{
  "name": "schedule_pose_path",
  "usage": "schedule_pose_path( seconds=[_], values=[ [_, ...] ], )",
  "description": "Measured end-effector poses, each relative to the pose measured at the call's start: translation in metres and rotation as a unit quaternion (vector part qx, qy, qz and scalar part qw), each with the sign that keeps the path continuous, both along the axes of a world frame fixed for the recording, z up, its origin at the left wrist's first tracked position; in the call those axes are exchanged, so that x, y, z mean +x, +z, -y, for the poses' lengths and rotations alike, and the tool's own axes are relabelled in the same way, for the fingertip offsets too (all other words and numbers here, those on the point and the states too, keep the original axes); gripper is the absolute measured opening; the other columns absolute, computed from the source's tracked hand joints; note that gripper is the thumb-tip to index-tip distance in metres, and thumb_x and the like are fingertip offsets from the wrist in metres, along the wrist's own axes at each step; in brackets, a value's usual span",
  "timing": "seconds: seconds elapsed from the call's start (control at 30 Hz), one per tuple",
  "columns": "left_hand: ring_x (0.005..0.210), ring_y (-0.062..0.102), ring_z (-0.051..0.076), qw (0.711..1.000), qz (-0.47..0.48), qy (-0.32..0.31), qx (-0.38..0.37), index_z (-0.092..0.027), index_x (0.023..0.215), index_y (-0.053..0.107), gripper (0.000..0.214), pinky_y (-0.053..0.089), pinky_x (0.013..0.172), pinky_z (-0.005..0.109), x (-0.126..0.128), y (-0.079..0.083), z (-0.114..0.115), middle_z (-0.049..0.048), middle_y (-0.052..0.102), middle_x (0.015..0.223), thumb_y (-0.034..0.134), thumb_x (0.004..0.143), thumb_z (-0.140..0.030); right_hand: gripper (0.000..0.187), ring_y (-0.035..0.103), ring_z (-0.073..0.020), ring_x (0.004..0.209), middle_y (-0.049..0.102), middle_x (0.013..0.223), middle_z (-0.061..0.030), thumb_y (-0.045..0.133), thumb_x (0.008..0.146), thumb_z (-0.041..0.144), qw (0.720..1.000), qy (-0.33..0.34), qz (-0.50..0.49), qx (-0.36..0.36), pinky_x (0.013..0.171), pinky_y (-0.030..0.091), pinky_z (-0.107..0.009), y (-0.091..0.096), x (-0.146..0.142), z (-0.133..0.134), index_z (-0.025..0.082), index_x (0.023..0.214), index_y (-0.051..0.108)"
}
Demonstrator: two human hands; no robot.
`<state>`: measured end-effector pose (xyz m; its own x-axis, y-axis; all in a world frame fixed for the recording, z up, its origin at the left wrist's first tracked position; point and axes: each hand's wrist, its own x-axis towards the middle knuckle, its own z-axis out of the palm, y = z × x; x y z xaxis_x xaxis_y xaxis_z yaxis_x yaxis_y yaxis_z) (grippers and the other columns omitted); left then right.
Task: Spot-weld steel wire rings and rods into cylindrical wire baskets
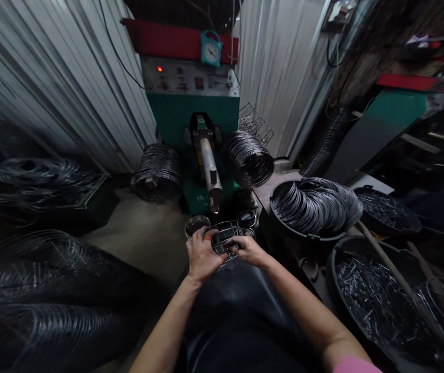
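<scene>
**Both hands on a wire basket under the welder tip**

The basket point(227, 237) sits at the centre of the view, gripped from both sides, just past the edge of the dark apron point(237, 311) over the lap. The left hand point(202, 256) has it from 9 o'clock, with fingers curled over the rim and the back of the hand up. The right hand point(249, 250) closes on the rim from 3 o'clock, with fingertips pinched onto the wires. Neither hand is spread, and both are about equally near.

The electrode arm point(209, 173) lies at 12 o'clock from the basket. Its long axis runs from the green welder point(175, 116) toward the person and slopes down. Its tip ends just above and beyond the far rim. Whether tip and wire touch cannot be told.

A small bowl point(196, 225) is just beside the left hand, at 11 o'clock. Wire coils point(158, 172) flank the arm on both sides. At 2 o'clock a tub of rings point(284, 228) stands near the right hand. At 4 o'clock a tub of short rods point(336, 256) lies farther out.
</scene>
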<state>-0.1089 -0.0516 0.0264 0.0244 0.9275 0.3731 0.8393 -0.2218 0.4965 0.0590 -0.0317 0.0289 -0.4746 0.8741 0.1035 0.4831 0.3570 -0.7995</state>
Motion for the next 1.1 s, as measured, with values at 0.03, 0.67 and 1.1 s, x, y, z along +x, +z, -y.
schedule_pose_path(
  seconds=[0.03,0.67,1.1],
  values=[
    [0.118,0.044,0.033,1.000,0.006,-0.005,-0.008,-0.020,0.109,0.054,0.060,0.034,0.099,0.047,-0.001,0.001,0.001,0.0132,0.050,0.124,0.073,0.053,-0.026,0.018,0.064,-0.0168,0.087,0.069,0.090,-0.0050,0.053,0.079,0.012,0.999,0.033,0.019,0.015,0.078,0.048,-0.027,0.003,0.003,0.001,0.015,0.092,0.066],
    [0.115,0.048,0.031,0.997,0.063,-0.039,-0.035,-0.021,0.103,0.058,0.054,0.039,0.097,0.046,-0.014,-0.004,-0.025,0.0104,0.051,0.121,0.072,0.051,-0.024,0.026,0.065,-0.0165,0.084,0.068,0.093,-0.0067,0.059,0.076,0.005,0.982,0.072,0.105,0.137,0.075,0.050,-0.025,-0.009,0.003,-0.015,0.018,0.098,0.066],
    [0.116,0.048,0.030,0.996,0.073,-0.041,-0.034,-0.022,0.101,0.058,0.052,0.040,0.097,0.045,-0.030,-0.010,-0.061,0.0089,0.052,0.122,0.070,0.051,-0.023,0.028,0.065,-0.0175,0.087,0.069,0.092,-0.0069,0.059,0.073,0.002,0.978,0.069,0.125,0.149,0.076,0.050,-0.025,-0.003,-0.013,-0.048,0.017,0.096,0.067]
  ],
)
